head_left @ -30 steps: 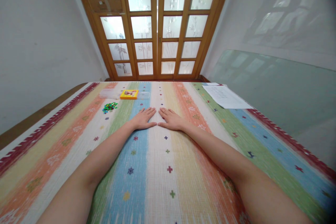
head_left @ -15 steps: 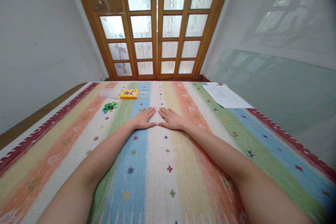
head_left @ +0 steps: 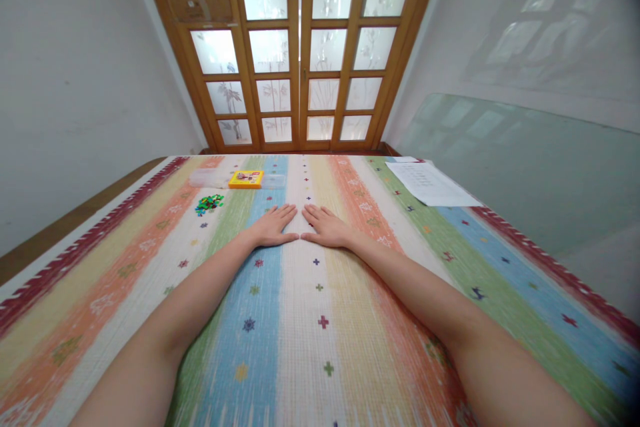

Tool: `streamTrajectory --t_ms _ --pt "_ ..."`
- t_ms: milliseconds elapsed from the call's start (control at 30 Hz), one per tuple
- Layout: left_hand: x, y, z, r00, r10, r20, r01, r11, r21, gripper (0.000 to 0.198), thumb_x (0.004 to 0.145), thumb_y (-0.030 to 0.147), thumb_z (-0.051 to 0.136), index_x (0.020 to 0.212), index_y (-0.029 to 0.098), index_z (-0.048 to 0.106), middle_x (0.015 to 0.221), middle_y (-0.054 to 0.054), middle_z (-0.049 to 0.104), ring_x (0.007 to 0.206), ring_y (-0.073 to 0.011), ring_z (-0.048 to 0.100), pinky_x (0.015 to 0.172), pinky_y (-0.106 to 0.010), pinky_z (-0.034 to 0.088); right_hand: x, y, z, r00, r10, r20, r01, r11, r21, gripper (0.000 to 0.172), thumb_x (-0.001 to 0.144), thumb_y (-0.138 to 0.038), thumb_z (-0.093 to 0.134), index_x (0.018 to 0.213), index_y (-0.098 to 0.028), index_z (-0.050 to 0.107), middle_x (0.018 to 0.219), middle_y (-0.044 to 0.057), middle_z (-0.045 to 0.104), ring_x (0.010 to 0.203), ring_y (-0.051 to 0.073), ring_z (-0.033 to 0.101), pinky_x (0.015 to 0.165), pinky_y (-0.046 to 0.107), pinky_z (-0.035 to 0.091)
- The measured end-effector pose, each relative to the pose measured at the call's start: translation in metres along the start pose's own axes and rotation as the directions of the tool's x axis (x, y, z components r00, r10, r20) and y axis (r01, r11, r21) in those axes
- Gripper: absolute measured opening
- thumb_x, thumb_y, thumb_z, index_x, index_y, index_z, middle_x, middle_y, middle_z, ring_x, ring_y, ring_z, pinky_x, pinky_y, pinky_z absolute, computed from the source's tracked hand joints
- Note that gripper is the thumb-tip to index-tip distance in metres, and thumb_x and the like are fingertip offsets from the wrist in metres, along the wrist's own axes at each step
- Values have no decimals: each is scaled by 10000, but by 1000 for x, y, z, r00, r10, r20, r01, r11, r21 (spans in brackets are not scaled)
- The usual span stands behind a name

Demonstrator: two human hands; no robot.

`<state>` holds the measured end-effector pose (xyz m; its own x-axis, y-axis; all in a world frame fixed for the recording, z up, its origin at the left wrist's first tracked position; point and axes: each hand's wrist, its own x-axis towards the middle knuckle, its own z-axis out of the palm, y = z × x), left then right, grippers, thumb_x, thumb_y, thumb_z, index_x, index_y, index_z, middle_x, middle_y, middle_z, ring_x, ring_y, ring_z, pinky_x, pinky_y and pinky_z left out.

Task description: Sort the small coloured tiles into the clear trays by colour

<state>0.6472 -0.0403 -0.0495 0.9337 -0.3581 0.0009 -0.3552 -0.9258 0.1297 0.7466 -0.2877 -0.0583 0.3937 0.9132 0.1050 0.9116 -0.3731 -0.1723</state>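
The person's left hand (head_left: 273,227) and right hand (head_left: 326,227) lie flat, palms down, on a striped woven cloth (head_left: 300,320) of blue, white, yellow, orange and green bands dotted with small crosses. The fingers are stretched out and hold nothing; the two thumb tips meet in the middle — whether they truly touch is hard to tell — and the forefingers angle toward each other farther out. Both forearms run back to the near edge, where the frame cuts them off.

Far and left of the left hand, well apart from it, sits a small heap of green, blue and dark pieces (head_left: 209,203); their shapes are too small to make out. Beyond it lies a flat yellow box (head_left: 246,179) whose printed lid cannot be read; a clear plastic case (head_left: 207,177) shows on either side of it, pale and hard to trace against the cloth. At the far right lies a white printed sheet of paper (head_left: 430,183), its lines illegible, near a large pane of greenish glass (head_left: 525,173) — cut off at the right; wooden glazed doors (head_left: 300,47) stand beyond the far edge.
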Motion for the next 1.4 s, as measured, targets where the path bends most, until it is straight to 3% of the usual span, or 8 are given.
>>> streamTrajectory --t_ms 567,700,767,833,967,1200,1267,1400 --pt "-1 0 0 1000 2 -19 -3 1000 -25 912 958 762 379 1672 216 222 1736 -110 175 1610 -289 177 1301 -476 126 1 0 1 1000 0 -21 0 1000 18 928 966 -794 361 1655 -175 315 1700 154 264 1580 354 246 1283 555 194" --pt "-1 -2 -5 994 -1 -106 -5 998 -61 710 1005 652 386 1572 231 464 1670 -82 387 1557 -255 326 1287 -448 223 -1 1 -2 993 -20 -113 25 999 45 736 1013 -675 408 1574 -204 480 1642 146 409 1523 336 366 1243 526 291" --pt "-1 -10 -10 980 -65 -189 47 994 -99 594 1025 581 382 1455 237 604 1568 -71 534 1475 -241 450 1260 -429 298 -2 3 -4 983 -17 -184 31 997 73 634 1033 -609 413 1504 -213 567 1575 138 502 1469 317 441 1213 502 345" --pt "-3 -24 -17 941 -190 -281 150 976 -159 538 1028 532 383 1361 226 675 1464 -72 630 1382 -238 542 1219 -419 371 -2 6 -4 972 -4 -234 28 995 101 571 1045 -561 412 1438 -209 628 1517 140 559 1414 308 497 1187 495 379" --pt "-24 -67 -31 813 -452 -368 382 890 -250 487 1014 455 390 1278 199 709 1361 -86 693 1280 -252 607 1154 -410 444 -1 10 -2 967 8 -256 28 991 134 527 1048 -525 412 1388 -213 667 1468 141 598 1361 313 537 1156 512 408" --pt "-103 -144 -38 491 -748 -447 742 627 -235 479 966 413 461 1304 127 644 1399 -177 641 1345 -322 541 1161 -479 400 -1 6 -1 971 16 -239 14 992 123 572 1037 -541 435 1451 -187 610 1522 164 541 1397 328 503 1166 507 400" --pt "-114 -157 -37 466 -789 -399 771 584 -254 495 966 442 480 1316 122 621 1407 -190 636 1337 -324 552 1121 -471 435 -2 5 -2 971 24 -237 6 992 122 571 1038 -535 437 1463 -188 598 1532 164 532 1407 330 495 1169 508 398" --pt "-113 -173 -35 521 -790 -323 744 606 -281 519 975 453 489 1360 121 588 1467 -186 605 1357 -298 547 1113 -456 448 -2 4 -3 975 30 -221 -4 993 117 566 1045 -534 428 1473 -198 587 1541 157 524 1418 326 489 1174 509 397"
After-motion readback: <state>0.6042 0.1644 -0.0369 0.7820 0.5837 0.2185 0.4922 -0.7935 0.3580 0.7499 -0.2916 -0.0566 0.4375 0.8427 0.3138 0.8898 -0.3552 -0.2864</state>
